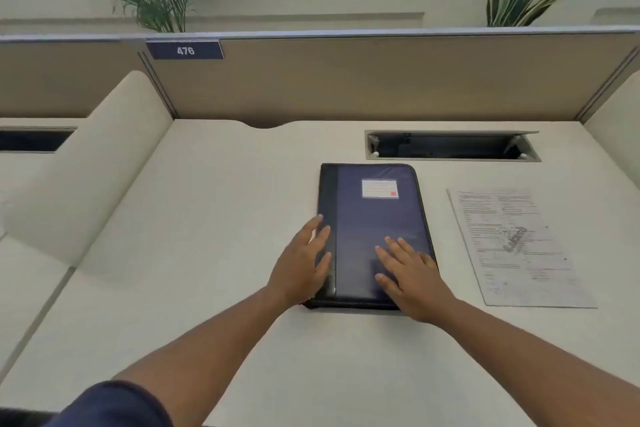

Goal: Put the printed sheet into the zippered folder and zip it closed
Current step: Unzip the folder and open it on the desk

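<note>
A dark blue zippered folder (372,218) lies closed and flat on the cream desk, with a white label near its top. My left hand (303,262) rests at the folder's left spine edge, fingers spread and touching it. My right hand (410,276) lies flat on the folder's lower right cover, fingers apart. The printed sheet (516,248) lies flat on the desk to the right of the folder, a short gap away, untouched.
An open cable hatch (452,146) is set into the desk behind the folder. A tan partition (346,80) with a "476" tag closes the back. A cream side divider (86,166) rises on the left; plants stand beyond the partition.
</note>
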